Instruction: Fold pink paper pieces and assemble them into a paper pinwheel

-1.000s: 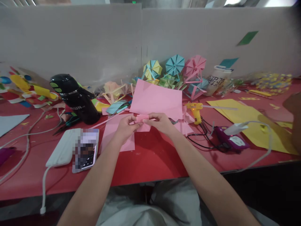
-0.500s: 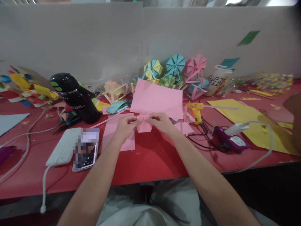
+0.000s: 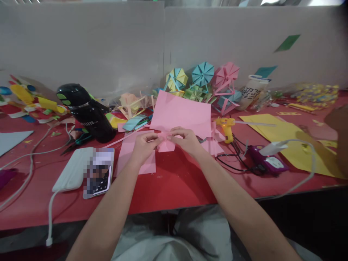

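Observation:
Between both hands is a small folded piece of pink paper (image 3: 166, 146), held just above the red table. My left hand (image 3: 145, 145) pinches its left side with thumb and fingers. On its right side my right hand (image 3: 186, 140) is closed in a similar pinch, and fingertips hide part of the folds. Behind the hands a large pink sheet (image 3: 181, 112) leans at a slant over other paper. Another pink sheet (image 3: 148, 167) lies flat under and beside my left hand.
A yellow glue gun (image 3: 227, 128) lies to the right, its black cord running to a purple power adapter (image 3: 268, 161). Yellow sheets (image 3: 293, 152) are beyond. A black bottle (image 3: 87, 114), white power bank (image 3: 74, 169) and phone (image 3: 100, 174) sit left. Folded paper umbrellas (image 3: 203, 73) stand behind.
The fingers have shifted slightly on the pink paper. My right fingers have moved a little left and up, covering more of its top edge.

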A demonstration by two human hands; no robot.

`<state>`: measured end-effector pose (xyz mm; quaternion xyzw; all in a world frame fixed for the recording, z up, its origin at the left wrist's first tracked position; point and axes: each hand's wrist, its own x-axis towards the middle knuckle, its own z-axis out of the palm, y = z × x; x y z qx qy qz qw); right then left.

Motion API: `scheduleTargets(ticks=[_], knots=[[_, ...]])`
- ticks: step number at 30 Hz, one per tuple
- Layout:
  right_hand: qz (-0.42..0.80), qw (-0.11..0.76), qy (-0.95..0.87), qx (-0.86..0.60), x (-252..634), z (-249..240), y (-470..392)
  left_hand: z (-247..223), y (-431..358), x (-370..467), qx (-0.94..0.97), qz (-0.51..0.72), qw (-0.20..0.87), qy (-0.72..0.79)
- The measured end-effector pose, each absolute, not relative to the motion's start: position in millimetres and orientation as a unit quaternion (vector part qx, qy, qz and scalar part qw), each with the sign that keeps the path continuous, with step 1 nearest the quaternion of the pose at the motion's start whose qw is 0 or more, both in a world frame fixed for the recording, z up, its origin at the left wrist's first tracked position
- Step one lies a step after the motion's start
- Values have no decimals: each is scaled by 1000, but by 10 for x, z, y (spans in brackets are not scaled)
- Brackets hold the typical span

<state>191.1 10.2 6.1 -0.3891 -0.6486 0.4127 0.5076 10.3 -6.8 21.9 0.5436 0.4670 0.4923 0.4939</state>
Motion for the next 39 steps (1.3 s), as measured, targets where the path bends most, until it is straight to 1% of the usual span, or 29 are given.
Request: scheduleTargets(ticks=[5, 10, 14, 17, 21, 25, 29, 31, 34, 39], knots=[[386, 526, -646, -397, 1886, 24, 120, 274, -80, 137, 486, 494, 533, 485], [418, 526, -641, -371, 1900, 83, 86, 263, -75, 119, 480, 506, 559, 449], [435, 528, -639, -351, 1911, 112, 63, 244, -69, 96, 489, 503, 561, 440], [472, 520, -626, -339, 1911, 102, 61, 247, -66, 80, 494, 497, 567, 433], [512, 518, -604, -325, 1908, 85, 68, 277, -70, 73, 456, 499, 601, 427], [494, 516, -617, -331, 1909, 78, 69, 302, -82, 86, 426, 504, 630, 410], [463, 499, -645, -347, 1916, 75, 85, 277, -82, 92, 474, 491, 586, 438], [454, 489, -657, -351, 1919, 79, 95, 253, -76, 87, 510, 489, 541, 455], [478, 478, -648, -352, 1908, 91, 98, 226, -64, 77, 555, 500, 469, 472], [489, 515, -584, -393, 1850, 78, 78, 217, -47, 79, 585, 518, 415, 465]])
